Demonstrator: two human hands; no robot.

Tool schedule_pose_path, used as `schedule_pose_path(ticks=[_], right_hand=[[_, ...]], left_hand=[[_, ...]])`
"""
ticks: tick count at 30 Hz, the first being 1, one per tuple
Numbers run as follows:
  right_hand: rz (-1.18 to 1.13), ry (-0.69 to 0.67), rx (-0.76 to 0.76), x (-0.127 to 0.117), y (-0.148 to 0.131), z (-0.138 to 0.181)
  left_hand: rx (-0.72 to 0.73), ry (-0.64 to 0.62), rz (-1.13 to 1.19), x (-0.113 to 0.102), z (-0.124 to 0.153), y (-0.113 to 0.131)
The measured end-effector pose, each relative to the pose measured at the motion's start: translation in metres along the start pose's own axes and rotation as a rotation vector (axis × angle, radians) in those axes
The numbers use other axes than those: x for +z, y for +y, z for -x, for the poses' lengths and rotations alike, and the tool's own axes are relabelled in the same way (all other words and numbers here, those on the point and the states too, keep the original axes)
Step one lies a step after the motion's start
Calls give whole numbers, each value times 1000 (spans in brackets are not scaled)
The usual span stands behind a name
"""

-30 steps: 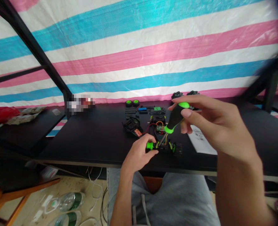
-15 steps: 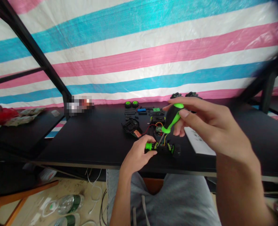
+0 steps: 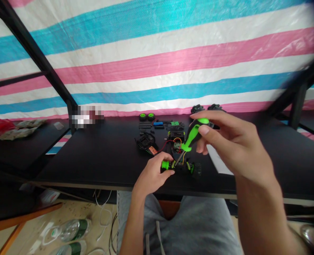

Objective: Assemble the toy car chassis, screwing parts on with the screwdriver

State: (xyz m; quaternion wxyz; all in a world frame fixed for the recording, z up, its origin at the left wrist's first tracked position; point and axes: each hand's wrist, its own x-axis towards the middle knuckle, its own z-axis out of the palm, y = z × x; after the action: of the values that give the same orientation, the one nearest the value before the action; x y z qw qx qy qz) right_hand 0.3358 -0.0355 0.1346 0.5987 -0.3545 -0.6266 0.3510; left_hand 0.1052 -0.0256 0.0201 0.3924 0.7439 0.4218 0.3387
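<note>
A small black toy car chassis (image 3: 184, 166) with green hubs and red and yellow wires lies near the front edge of the black table (image 3: 101, 156). My left hand (image 3: 153, 174) pinches its left green hub (image 3: 164, 165), fingers closed. My right hand (image 3: 229, 145) grips a black and green screwdriver (image 3: 192, 136) by the handle. The tool tilts down and left, with its tip at the chassis beside the left hub.
More car parts lie behind the chassis: two green wheels (image 3: 147, 116), a black shell piece (image 3: 145, 142), a blue part (image 3: 158, 124), black tyres (image 3: 206, 107). A white paper sheet (image 3: 218, 161) lies right. Plastic bottles (image 3: 72, 228) lie on the floor, left. A striped tarp hangs behind.
The view has drifted slightly left and down. My right hand has tipped the screwdriver lower towards the chassis. My left hand keeps its pinch on the green hub.
</note>
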Motion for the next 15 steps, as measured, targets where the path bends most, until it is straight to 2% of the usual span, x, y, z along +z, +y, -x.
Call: schedule_pose_path(ticks=[5, 15], right_hand=[[-73, -16, 67, 1, -2, 4], [-79, 101, 76, 10, 0, 5]], left_hand=[[-14, 3, 10, 2, 0, 0], [-8, 6, -10, 0, 1, 5]])
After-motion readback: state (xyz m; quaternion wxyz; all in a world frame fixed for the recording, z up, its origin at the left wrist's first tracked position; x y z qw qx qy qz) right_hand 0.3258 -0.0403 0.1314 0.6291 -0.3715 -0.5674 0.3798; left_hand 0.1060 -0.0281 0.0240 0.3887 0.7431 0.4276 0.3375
